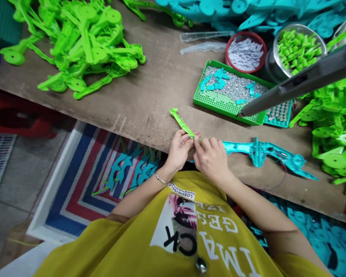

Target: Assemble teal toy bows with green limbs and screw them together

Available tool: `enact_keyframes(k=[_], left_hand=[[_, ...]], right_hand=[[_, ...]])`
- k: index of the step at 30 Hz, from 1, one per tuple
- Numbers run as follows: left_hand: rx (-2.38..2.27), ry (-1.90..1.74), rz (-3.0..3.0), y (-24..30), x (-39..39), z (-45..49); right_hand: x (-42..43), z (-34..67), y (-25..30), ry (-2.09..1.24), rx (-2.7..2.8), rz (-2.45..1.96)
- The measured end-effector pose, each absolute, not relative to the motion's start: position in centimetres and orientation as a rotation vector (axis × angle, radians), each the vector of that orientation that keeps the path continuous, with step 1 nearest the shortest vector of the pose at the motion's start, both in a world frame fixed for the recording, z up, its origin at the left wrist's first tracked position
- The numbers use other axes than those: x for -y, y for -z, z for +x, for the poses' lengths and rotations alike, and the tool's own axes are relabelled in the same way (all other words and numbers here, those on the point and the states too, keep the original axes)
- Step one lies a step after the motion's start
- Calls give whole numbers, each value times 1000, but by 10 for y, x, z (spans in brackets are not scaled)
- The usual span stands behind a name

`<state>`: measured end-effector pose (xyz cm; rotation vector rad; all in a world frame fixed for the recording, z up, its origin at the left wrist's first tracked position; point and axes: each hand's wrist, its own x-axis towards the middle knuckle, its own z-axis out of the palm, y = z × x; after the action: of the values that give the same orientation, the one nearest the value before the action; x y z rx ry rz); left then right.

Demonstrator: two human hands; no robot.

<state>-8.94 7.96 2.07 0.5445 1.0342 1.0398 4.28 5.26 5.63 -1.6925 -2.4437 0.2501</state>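
My left hand (181,149) is closed, its thumb and fingers pinching the lower end of a slim lime-green plastic arm (179,121). The arm points up and to the left over the table edge. My right hand (211,157) is closed too, fingertips pressed against the same end, right beside the left fingers. A turquoise plastic toy bow body (258,151) runs out to the right from under my right hand and lies along the table's front. A thin dark reddish string hangs loosely near its far end. My fingers hide the joint between the green and turquoise pieces.
A green basket (200,90) holds screws and small turquoise pieces. Behind it stand a red basket (229,57) and a metal bowl (275,54). A grey tool (300,79) hangs above them. Lime-green part piles (89,42) flank the table (150,73); a lined box (75,192) sits below.
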Motion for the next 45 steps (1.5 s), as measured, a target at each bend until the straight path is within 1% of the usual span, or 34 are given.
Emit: enact_keyframes(k=[3,6,10,13,16,20,26,37,41,45], left_hand=[[-997,-1035,499,-21,-80,-90],[-969,-1041,497,-21,-80,-91],[-967,-1047,545,-19,-79,-95],[-974,-1061,581,-17,-79,-97],[-939,-1067,566,-18,-79,-98],[-894,-1074,486,-23,-82,-100],[-931,-1128,464,-27,-89,-102],[-968,-1140,495,-26,-97,-100],[-983,-1176,503,-22,-100,-96],[-1005,-1185,493,-21,-101,-94]], right_hand=[[-72,62,-65,-527,2195,-1627],[-89,71,-73,-639,2065,-1487],[-100,56,-78,-725,2340,-1227],[-105,43,-76,-716,2487,-1142],[-113,43,-73,-746,2426,-1123],[-127,54,-74,-843,2179,-1212],[-144,57,-76,-1095,2062,-1256],[-159,51,-65,-1021,2228,-1238],[-160,52,-70,-1038,2265,-1230],[-162,53,-80,-1078,2250,-1123]])
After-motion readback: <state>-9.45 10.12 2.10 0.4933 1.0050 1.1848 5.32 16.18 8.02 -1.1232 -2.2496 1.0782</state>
